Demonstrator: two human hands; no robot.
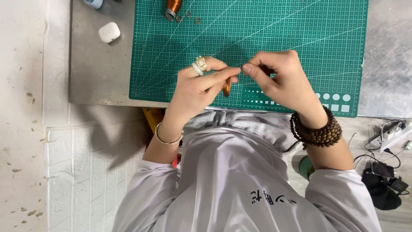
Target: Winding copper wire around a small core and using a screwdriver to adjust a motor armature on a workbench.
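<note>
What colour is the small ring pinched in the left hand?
Copper-orange; the small ring hangs below the left hand fingers, over the green cutting mat. The head view shows it best.

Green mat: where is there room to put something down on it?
The green mat is bare across its middle and right, between the copper wire spool with its small rings and both hands. It is crowded at the near edge, where left hand and right hand meet.

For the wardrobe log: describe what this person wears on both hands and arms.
The left hand carries two rings, one ornate gold, one pale band, with a thin gold bangle at the wrist. The right hand has dark brown wooden beads wound several times around the wrist. Light grey sleeves are pushed up both forearms.
</note>
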